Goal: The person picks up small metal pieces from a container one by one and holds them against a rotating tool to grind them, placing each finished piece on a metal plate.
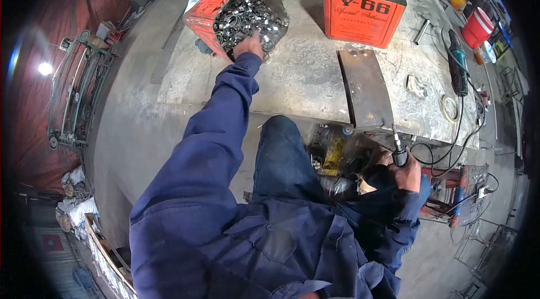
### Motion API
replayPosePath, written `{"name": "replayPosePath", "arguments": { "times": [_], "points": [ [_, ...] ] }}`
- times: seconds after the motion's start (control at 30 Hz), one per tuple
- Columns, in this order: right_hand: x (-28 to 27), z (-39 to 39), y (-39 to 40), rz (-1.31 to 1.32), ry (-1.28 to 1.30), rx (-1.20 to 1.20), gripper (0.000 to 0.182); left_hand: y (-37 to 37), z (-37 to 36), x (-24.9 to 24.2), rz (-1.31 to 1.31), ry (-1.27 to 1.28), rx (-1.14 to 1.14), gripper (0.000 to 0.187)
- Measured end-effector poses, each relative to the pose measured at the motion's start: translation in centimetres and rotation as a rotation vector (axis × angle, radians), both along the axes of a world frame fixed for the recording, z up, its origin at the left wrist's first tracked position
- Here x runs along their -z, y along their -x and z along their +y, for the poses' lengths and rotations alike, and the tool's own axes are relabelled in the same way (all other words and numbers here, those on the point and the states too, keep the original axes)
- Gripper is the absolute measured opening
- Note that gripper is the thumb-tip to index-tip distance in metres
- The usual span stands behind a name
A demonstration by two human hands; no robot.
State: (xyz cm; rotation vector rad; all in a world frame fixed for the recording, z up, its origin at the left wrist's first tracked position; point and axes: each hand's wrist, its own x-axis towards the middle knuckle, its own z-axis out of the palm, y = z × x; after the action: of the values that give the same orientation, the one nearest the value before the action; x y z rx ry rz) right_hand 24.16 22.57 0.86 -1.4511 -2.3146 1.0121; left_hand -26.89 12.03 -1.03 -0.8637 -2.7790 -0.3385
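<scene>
My left hand (pixel 249 47) reaches into the mouth of a tipped orange tin (pixel 203 16), at the near edge of a heap of shiny metal rings (pixel 247 19). Its fingertips are hidden among the rings, so its grip is unclear. At the lower right, my right hand (pixel 407 174) is wrapped round a black and silver tool (pixel 399 155), whose tip points up near the table's front edge. Between the hands, a flat rusty metal plate (pixel 367 88) lies on the worn table (pixel 298 88).
An upright orange tin (pixel 360 20) stands at the back. To the right lie a teal and black power tool (pixel 458 65) with its cable, a tape roll (pixel 449 108) and a metal rod (pixel 422 32). A red bucket (pixel 477 27) stands beyond.
</scene>
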Motion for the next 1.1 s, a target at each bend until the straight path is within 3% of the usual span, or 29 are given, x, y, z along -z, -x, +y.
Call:
{"name": "replayPosePath", "arguments": {
  "times": [0.07, 0.1, 0.2, 0.43, 0.5, 0.53, 0.63, 0.67, 0.73, 0.8, 0.97, 1.03, 1.1],
  "points": [
    [0.3, 0.1, -0.2, -0.055, -0.033, 0.010, 0.029, 0.6, -0.2, 0.1, 0.073, 0.141, 0.030, 0.025],
    [0.5, 0.1, -0.2, -0.107, -0.066, 0.018, 0.030, 0.5, -0.6, 0.3, 0.214, 0.072, 0.147, 0.020],
    [0.9, 0.1, -0.2, -0.046, -0.060, 0.022, 0.032, 0.6, -1.1, 0.0, 0.134, 0.209, 0.154, 0.028],
    [0.6, 0.1, -0.3, -0.099, -0.047, 0.018, 0.038, 1.0, -1.7, 0.0, 0.212, 0.210, 0.248, 0.020],
    [1.3, 0.3, -0.7, -0.087, -0.058, -0.001, 0.042, -0.7, -1.1, -0.7, 0.223, -0.055, 0.337, 0.016],
    [1.5, 0.4, -0.6, -0.091, -0.055, 0.012, 0.042, -1.7, -0.6, -0.8, 0.218, -0.055, 0.350, 0.016],
    [2.6, 0.9, -1.0, -0.146, -0.082, -0.042, 0.049, -8.7, 1.6, -2.1, -1.127, -0.555, 0.495, 0.026],
    [2.3, 1.0, -0.9, -0.144, -0.038, -0.050, 0.050, -11.4, 2.3, -2.0, -1.158, -0.538, 0.516, 0.026],
    [1.4, 0.6, -0.5, -0.153, -0.019, -0.010, 0.046, -16.4, 3.8, -0.9, -1.619, -0.523, 0.551, 0.025],
    [1.2, 0.5, -0.4, -0.170, -0.025, -0.014, 0.043, -20.7, 5.5, 0.5, -1.843, -0.439, 0.533, 0.024],
    [0.7, 0.1, -0.8, -0.174, -0.020, 0.023, 0.039, -25.5, 8.1, 1.9, -1.709, -0.231, 0.533, 0.027],
    [0.8, 0.1, -1.0, -0.169, -0.014, 0.031, 0.039, -25.9, 8.3, 0.5, -1.264, -0.078, 0.592, 0.028],
    [0.5, 0.0, -1.0, -0.150, 0.010, 0.025, 0.039, -25.4, 8.6, 0.9, -1.174, -0.105, 0.681, 0.028]
  ]
}}
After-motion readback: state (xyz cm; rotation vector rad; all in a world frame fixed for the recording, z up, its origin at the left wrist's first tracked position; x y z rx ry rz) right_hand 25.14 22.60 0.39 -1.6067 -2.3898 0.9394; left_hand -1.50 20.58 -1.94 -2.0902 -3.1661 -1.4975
